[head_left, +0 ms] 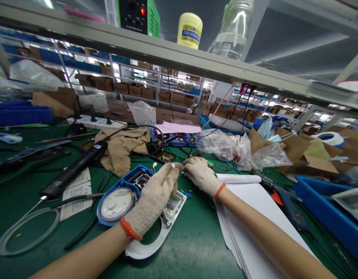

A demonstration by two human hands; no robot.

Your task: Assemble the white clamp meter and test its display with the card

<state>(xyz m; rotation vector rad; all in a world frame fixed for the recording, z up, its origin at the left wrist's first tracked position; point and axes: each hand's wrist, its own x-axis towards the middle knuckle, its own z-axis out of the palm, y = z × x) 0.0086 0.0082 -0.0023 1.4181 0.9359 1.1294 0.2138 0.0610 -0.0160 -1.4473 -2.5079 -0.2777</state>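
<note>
My left hand [155,195], in a knitted glove with an orange cuff, is closed above an opened plastic device. A tiny white bit shows at its fingertips, too small to name. Partly under this hand lie the blue housing half [103,211] with a round white part [116,204] and wiring, and the white housing half [146,250] with a ring-shaped end. My right hand [200,174], gloved alike, has its fingers pinched together close to the left fingertips. What it grips is hidden. A small blue piece [187,195] lies on the green mat between the hands.
A black-handled tool [74,168] with a clear tube loop lies left, beside a brown cloth [120,149]. White paper sheets [254,217] lie under my right forearm. A power screwdriver [287,205] and blue bin [326,217] stand right. A shelf beam [167,50] crosses overhead.
</note>
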